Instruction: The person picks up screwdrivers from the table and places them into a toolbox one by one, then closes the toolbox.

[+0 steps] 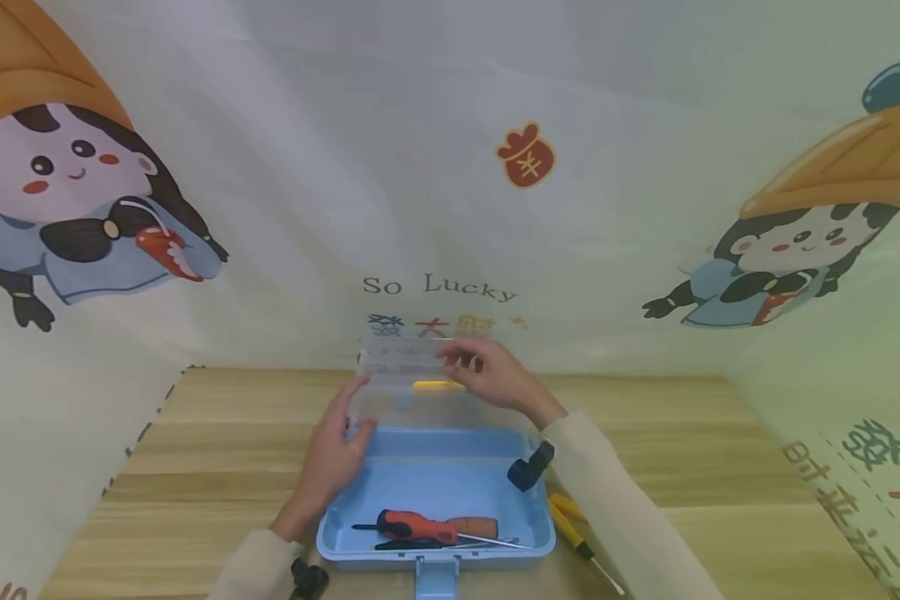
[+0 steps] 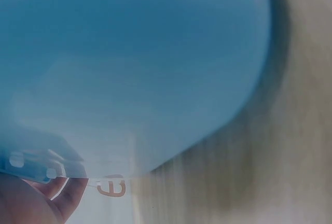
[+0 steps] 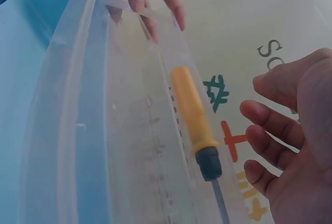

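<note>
A light blue toolbox stands with its clear lid raised at the back. My left hand grips the lid's left edge, fingers and thumb around it. Close to the lid's upper right part is my right hand, fingers loosely bent and apart, holding nothing. A screwdriver with a yellow handle lies along the lid's clear tray, beside the right fingers in the right wrist view. Within the box, near its front wall, lie a red and black screwdriver and a tool with a brown handle.
Yellow-handled tools, one with a thin metal shaft, lie on the wooden table right of the box, beside the right sleeve. The box's latch hangs at the front. A printed cloth rises behind the table.
</note>
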Available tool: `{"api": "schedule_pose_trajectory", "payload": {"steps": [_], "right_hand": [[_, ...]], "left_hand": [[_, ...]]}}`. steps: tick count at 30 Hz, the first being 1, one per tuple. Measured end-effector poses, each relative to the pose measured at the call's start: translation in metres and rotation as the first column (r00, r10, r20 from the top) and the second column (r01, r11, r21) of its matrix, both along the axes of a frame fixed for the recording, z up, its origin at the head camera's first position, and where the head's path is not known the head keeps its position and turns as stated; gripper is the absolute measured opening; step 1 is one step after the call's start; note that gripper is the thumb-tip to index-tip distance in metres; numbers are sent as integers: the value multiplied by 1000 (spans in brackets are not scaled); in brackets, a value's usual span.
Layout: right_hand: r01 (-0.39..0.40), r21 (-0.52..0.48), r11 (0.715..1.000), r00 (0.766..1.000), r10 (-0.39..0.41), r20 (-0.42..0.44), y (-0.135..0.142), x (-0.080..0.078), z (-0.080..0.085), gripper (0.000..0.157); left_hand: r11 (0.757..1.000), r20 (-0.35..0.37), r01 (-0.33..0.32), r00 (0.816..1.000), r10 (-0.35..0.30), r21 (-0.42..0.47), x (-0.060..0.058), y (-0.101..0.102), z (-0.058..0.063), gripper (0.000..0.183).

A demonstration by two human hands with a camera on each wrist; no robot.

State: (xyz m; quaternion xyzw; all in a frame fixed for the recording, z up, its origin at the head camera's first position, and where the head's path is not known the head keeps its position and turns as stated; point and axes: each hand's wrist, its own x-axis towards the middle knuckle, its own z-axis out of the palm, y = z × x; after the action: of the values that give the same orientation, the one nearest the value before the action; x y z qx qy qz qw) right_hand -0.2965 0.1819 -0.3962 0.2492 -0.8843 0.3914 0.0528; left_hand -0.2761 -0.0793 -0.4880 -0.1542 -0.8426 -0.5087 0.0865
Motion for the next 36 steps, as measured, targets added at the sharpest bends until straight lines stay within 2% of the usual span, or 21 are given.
{"api": "schedule_pose_trajectory", "payload": {"steps": [14,20,29,36], "right_hand": [[-8,-78,997,997,2,-80,32,30,3,23],[10,-69,998,997,-15,-76,49,44,2,21],[57,-10,998,997,-57,-43,73,62,-9,20],[67,-15,998,998,-68,-19,85,70,-19,22]], "left_hand": [[1000,-27,7,1000,-6,18,0,-1,0,58],[1000,-12,-9,1000,9,19,0,0,-1,58],[999,-4,-2,1000,3,48,2,2,0,57],[999,-21,-10,1000,11,50,2,-1,0,58]]}}
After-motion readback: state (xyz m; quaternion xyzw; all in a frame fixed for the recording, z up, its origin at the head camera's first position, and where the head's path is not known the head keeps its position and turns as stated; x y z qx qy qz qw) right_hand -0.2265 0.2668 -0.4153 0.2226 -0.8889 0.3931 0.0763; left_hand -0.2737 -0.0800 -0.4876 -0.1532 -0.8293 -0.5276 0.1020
